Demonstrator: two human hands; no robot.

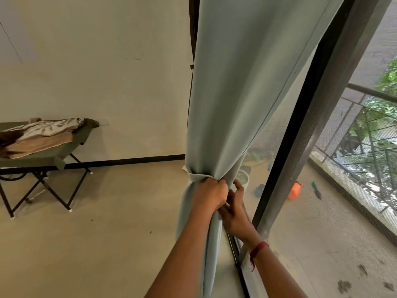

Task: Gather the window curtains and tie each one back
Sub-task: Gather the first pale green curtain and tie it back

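**Tying back the curtain beside the window frame**

The long pale blue-grey fabric curtain [236, 93] hangs just left of the dark metal window frame [305, 136] and is pulled to a narrow neck low down. Well to the left of that frame stands a green folding cot [43, 155] with towels on it. The left hand [209, 194] is clenched round the bunched neck, left of the frame's foot. The right hand [235, 209], between it and the frame, lies with fingers loosely spread against the cloth, holding nothing I can make out. A band of the same cloth [196, 175] wraps the neck just above the left hand. To my eye, the fist should hold the folds tight while the right hand draws the band snug and level, so no pleat slips out.
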